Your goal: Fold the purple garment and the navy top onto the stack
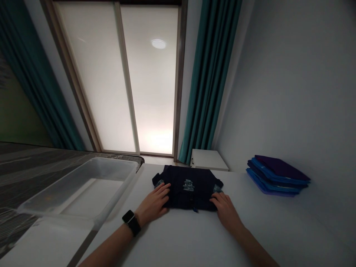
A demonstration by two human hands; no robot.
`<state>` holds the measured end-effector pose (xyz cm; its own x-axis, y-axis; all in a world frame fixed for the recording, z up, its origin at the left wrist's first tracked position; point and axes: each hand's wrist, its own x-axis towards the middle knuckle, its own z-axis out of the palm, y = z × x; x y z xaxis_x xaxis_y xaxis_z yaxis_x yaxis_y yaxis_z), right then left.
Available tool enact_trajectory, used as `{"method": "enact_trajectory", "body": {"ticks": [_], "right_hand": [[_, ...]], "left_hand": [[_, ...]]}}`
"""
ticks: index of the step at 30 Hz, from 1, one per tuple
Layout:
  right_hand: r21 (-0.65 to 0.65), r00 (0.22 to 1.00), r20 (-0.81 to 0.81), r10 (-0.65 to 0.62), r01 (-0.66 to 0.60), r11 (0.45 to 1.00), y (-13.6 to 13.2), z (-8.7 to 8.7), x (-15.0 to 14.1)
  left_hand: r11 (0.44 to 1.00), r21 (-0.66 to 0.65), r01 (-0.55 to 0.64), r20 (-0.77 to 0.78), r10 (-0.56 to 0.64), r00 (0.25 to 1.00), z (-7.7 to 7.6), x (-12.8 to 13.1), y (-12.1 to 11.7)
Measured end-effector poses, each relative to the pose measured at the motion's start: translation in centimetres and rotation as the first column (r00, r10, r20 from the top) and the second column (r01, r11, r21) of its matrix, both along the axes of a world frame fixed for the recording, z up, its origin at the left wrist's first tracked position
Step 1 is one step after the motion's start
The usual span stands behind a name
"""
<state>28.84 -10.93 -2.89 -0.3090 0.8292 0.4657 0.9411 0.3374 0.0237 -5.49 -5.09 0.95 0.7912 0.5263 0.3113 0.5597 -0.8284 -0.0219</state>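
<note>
A dark navy shirt (178, 174) with a pale print at its middle lies partly folded on the white table in front of me. Both sleeves stick out at the sides, with patterned patches near them. My left hand (155, 202) rests on the shirt's left side, its fingers stretched out on the cloth; a black watch is on that wrist. On the opposite side, the fingertips of my right hand (225, 209) touch the lower right edge, fingers extended and slightly bent. The undersides of both hands are hidden. A small blue bit shows at the shirt's near edge.
A stack of folded blue and purple clothes (278, 178) sits at the right by the wall. To the left stands a clear plastic bin (111, 207). Behind the white table (178, 241) are a small white cabinet (208, 159), teal curtains (213, 74) and lit sliding doors (150, 81).
</note>
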Motion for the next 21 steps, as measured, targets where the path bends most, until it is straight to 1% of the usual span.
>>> {"method": "enact_trajectory", "body": {"ticks": [3, 6, 8, 10, 12, 15, 18, 19, 21], "right_hand": [[-0.016, 0.999, 0.011, 0.037, -0.037, 0.999, -1.4, -0.2, 0.1], [-0.016, 0.997, 0.023, 0.076, -0.076, 0.997, -2.5, -0.2, 0.3], [-0.028, 0.996, 0.028, 0.086, -0.085, 0.996, -3.2, 0.1, 0.2], [-0.079, 0.997, 0.022, 0.075, -0.073, 0.994, -4.1, 0.6, -0.1], [-0.167, 0.998, 0.01, 0.057, -0.054, 0.984, -5.0, 1.3, -0.6], [-0.311, 0.999, -0.027, 0.035, -0.042, 0.949, -6.1, 2.5, -1.1], [-0.415, 0.995, -0.099, 0.008, -0.048, 0.909, -6.3, 3.6, -1.0], [-0.448, 0.992, -0.123, -0.004, -0.052, 0.893, -6.2, 4.1, -1.0], [-0.516, 0.985, -0.166, -0.04, -0.053, 0.855, -5.6, 5.3, -1.0]], "left_hand": [[0.998, -0.054, 0.022, -0.047, -0.025, 0.999, 0.4, -0.1, -0.9], [0.997, -0.07, -0.029, -0.134, 0.02, 0.991, 1.1, -0.3, -2.0], [0.995, -0.078, -0.059, -0.18, 0.044, 0.983, 1.6, -0.6, -2.7], [0.993, -0.096, -0.066, -0.204, 0.045, 0.978, 1.8, -0.9, -3.5], [0.99, -0.124, -0.06, -0.205, 0.034, 0.978, 2.0, -1.2, -4.4], [0.982, -0.186, -0.017, -0.181, -0.018, 0.983, 2.4, -1.4, -5.4], [0.963, -0.263, 0.057, -0.094, -0.084, 0.992, 3.4, -1.1, -5.7], [0.958, -0.277, 0.069, -0.049, -0.086, 0.995, 3.7, -0.8, -5.5], [0.957, -0.285, 0.058, 0.035, -0.05, 0.998, 4.4, 0.3, -4.9]]}}
